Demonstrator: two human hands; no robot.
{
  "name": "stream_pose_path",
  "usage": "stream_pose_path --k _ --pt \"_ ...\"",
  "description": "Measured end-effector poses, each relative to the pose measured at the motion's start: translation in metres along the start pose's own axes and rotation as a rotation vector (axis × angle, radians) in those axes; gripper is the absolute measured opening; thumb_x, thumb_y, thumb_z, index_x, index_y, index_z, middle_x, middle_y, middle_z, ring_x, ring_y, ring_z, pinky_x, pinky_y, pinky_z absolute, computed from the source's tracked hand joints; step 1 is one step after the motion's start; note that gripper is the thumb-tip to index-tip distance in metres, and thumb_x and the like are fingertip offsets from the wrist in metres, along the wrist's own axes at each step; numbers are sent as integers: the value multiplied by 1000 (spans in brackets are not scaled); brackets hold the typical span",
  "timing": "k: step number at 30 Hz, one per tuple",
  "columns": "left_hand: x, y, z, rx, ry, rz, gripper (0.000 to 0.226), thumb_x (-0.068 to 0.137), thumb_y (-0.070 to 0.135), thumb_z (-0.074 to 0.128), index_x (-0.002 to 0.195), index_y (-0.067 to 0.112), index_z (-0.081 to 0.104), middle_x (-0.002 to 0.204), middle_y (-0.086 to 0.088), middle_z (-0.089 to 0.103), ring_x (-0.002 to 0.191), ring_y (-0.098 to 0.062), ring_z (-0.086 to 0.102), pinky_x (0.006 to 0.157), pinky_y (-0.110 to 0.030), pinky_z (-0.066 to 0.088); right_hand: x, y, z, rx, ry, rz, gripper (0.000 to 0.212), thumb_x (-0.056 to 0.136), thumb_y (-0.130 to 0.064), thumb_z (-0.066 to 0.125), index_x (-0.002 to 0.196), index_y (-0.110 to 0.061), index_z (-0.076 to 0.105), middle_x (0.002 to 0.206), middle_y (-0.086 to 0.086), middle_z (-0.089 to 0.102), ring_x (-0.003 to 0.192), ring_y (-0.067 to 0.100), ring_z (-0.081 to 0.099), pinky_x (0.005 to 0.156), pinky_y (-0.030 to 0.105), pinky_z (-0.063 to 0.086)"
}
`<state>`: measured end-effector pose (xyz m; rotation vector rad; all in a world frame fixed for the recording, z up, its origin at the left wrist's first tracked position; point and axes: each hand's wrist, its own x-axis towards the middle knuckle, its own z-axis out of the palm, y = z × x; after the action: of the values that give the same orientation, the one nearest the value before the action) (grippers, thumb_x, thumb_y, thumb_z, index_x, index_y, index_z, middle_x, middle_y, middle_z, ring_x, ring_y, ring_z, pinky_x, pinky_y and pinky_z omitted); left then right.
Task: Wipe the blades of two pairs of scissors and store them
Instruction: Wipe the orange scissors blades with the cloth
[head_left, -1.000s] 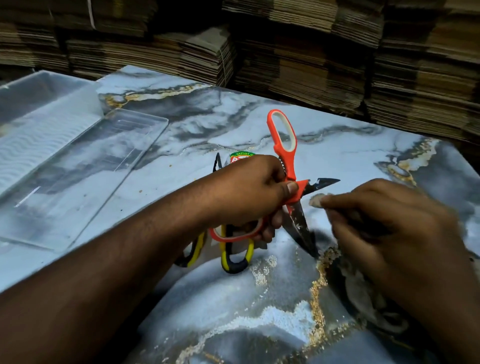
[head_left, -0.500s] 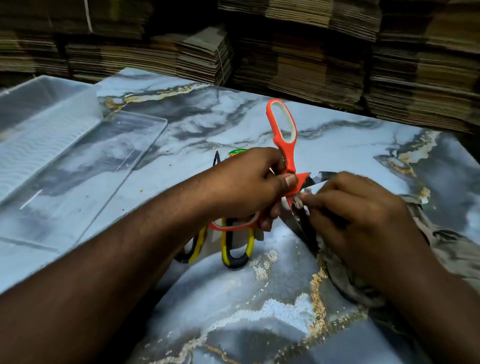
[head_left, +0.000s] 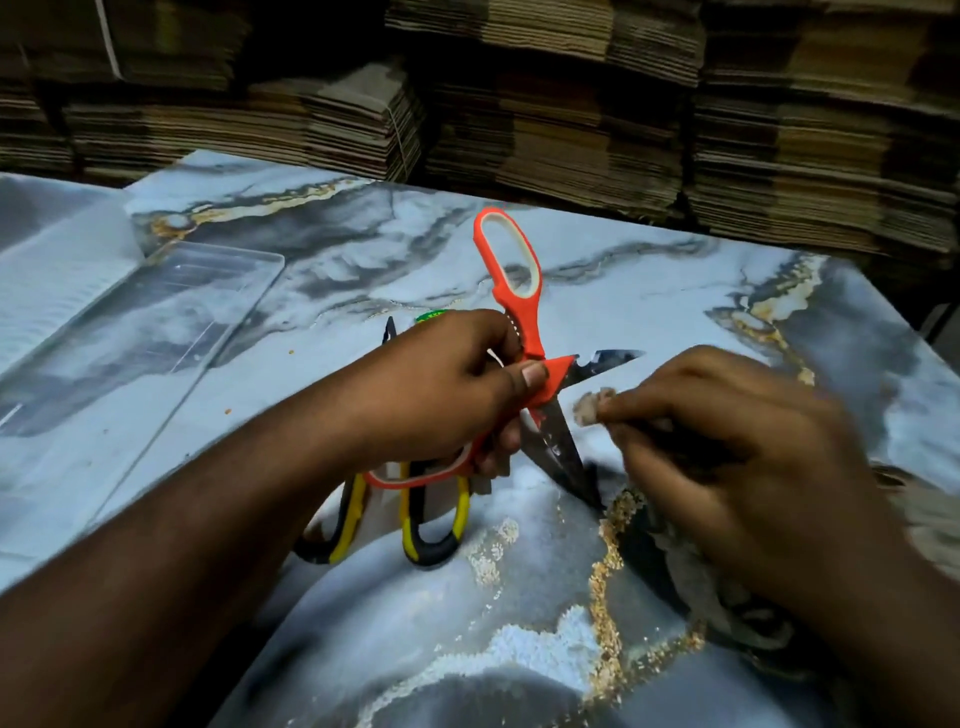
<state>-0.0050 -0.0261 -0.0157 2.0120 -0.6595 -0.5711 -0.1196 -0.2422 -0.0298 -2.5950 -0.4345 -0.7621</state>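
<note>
At the far left a clear plastic storage box (head_left: 47, 270) sits on the table, and just beside it its flat transparent lid (head_left: 156, 332) lies on the surface. The table itself is a glossy blue-grey marble-patterned top with gold veins (head_left: 322, 649), dotted with small crumbs near the lid.

My left hand (head_left: 447, 384) comes in from the lower left and grips the orange-handled scissors with white-lined finger loops (head_left: 524, 332): my fingers curl through the lower loop and my thumb presses on the orange pivot. The scissors are spread wide, held above the table, one loop standing up and away from me, one steel blade pointing right, the other slanting down toward the tabletop.

Under my left wrist the second pair, the black-and-yellow-handled scissors (head_left: 431, 525), lies flat on the table, its loops toward me and its dark tip showing beyond my hand next to a scrap of green label that I cannot read.

To the right, my right hand (head_left: 727, 447) pinches a bunched grey-brown cloth (head_left: 589, 408) between thumb and fingertips, just beside the downward blade; motion blur hides whether cloth and steel touch. The rest of the cloth trails beneath my wrist onto the table.

Behind the table, stacks of flattened brown corrugated cardboard (head_left: 571, 104) fill the dim room from side to side.
</note>
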Motion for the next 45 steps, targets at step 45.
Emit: stream_pose_path --k 45 --pt "2 3 0 359 92 -27 34 106 34 59 82 14 72 72 0 78 64 -12 74 74 -35 61 4 -18 21 -239 -246 -276 18 98 -5 72 114 -8 78 107 5 71 89 28 62 70 37 53"
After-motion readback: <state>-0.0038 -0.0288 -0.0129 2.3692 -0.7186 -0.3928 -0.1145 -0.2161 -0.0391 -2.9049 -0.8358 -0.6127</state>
